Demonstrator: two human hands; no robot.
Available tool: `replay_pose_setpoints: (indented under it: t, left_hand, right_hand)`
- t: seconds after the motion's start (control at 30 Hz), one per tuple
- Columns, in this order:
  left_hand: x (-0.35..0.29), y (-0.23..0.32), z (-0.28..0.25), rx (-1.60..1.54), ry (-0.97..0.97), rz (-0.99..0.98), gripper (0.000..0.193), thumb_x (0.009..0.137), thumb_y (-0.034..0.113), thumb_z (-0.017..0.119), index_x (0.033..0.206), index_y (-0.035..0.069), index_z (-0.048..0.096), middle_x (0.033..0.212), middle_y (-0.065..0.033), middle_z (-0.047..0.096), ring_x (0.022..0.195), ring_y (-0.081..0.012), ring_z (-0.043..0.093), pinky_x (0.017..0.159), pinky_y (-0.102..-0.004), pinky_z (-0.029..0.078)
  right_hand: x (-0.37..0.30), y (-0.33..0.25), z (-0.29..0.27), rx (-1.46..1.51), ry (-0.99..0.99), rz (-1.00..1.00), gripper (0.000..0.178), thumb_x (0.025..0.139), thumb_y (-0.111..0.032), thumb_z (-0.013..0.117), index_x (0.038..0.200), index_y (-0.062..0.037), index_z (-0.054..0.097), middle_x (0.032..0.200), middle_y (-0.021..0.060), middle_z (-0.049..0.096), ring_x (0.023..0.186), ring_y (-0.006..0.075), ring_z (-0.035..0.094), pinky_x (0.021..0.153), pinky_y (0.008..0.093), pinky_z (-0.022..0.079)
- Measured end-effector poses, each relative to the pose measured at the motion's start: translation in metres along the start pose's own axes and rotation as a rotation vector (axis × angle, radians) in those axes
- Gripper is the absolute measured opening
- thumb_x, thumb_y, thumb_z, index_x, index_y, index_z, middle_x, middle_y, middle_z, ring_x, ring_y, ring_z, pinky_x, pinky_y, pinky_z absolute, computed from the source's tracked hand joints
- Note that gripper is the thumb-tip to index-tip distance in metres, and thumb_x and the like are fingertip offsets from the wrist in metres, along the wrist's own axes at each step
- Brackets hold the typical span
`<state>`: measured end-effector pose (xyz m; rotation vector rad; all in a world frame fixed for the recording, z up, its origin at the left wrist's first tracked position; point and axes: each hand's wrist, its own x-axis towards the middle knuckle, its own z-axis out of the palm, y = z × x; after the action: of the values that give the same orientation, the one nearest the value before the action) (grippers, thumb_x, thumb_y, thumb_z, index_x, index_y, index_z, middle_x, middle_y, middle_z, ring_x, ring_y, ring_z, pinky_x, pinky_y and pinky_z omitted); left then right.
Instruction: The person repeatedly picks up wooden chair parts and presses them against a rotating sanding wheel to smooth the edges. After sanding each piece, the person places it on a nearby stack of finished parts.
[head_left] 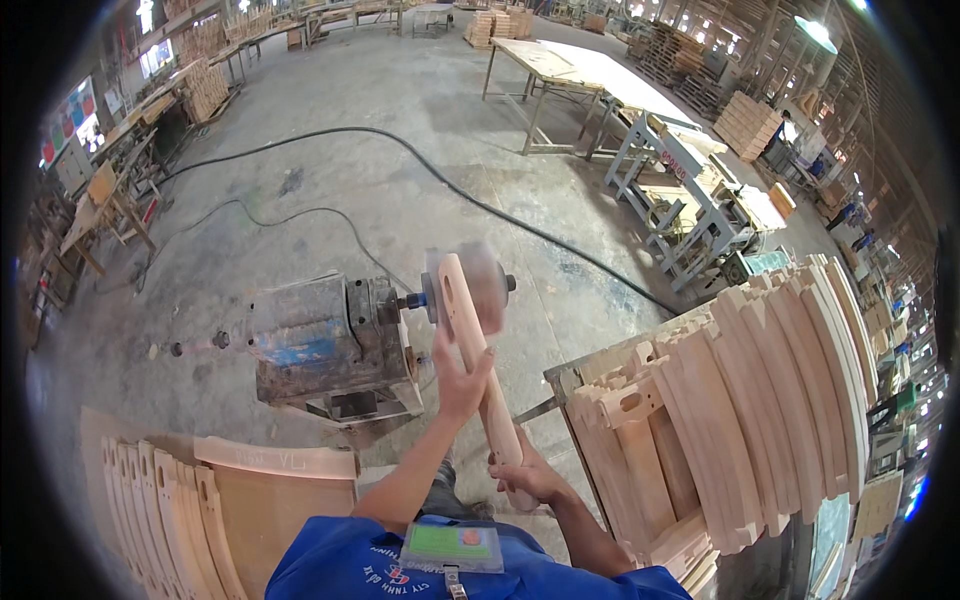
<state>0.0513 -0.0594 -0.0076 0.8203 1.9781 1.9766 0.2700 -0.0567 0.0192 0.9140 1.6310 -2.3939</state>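
A long, slightly curved wooden chair part with slots near its far end is in both of my hands. Around its middle my left hand is closed, thumb across the top. My right hand grips the near end. The part's far end lies against or just over a blurred sanding wheel, which seems to be spinning; I cannot tell whether they touch. That wheel sits on the shaft of a worn grey-blue motor mounted on a stand to the left.
Stacked curved wooden parts fill a rack at the right. More slotted parts stand in a row at the lower left, beside a board. A black cable crosses the concrete floor. Metal-framed tables stand farther off.
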Motion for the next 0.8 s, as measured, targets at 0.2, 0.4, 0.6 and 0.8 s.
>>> replay_pose_setpoints:
  t: [0.2,0.4,0.6,0.8]
  left_hand:
    - [-0.013,-0.008,-0.043,0.091,-0.113,-0.035,0.098,0.085,0.018,0.083,0.165,0.003,0.028,0.133,-0.0223,0.063,0.12,-0.0344,0.068,0.104,-0.0466,0.055]
    - [0.014,0.047,-0.113,0.696,-0.814,0.488,0.082,0.072,0.013,0.082,0.149,0.014,0.054,0.109,-0.0156,0.065,0.106,-0.0369,0.068,0.094,-0.0521,0.053]
    - [0.03,0.071,-0.083,0.73,-1.147,0.901,0.067,0.074,0.009,0.079,0.137,0.025,0.064,0.103,-0.0048,0.063,0.103,-0.0269,0.063,0.099,-0.0495,0.045]
    - [0.057,0.068,-0.067,0.749,-1.073,0.934,0.076,0.081,0.008,0.075,0.153,0.022,0.057,0.143,-0.0207,0.058,0.144,-0.0406,0.048,0.126,-0.0549,0.03]
  right_hand:
    - [-0.005,-0.018,0.02,-0.968,0.155,-0.455,0.09,0.095,-0.032,0.081,0.165,-0.0054,0.032,0.13,0.0219,0.062,0.118,0.0419,0.063,0.102,0.0507,0.054]
    - [-0.063,-0.131,0.002,-1.343,0.699,-0.718,0.075,0.093,-0.038,0.081,0.153,-0.0023,0.053,0.132,0.0239,0.064,0.119,0.044,0.063,0.099,0.0543,0.052]
    - [-0.025,-0.044,-0.082,-0.034,-0.389,0.259,0.077,0.093,-0.033,0.085,0.152,-0.0007,0.049,0.133,0.0234,0.066,0.102,0.0327,0.073,0.08,0.0451,0.059]
    - [-0.007,-0.003,-0.03,0.897,-0.57,0.042,0.074,0.092,-0.018,0.082,0.153,0.0006,0.043,0.121,0.02,0.065,0.091,0.0289,0.071,0.077,0.0402,0.059]
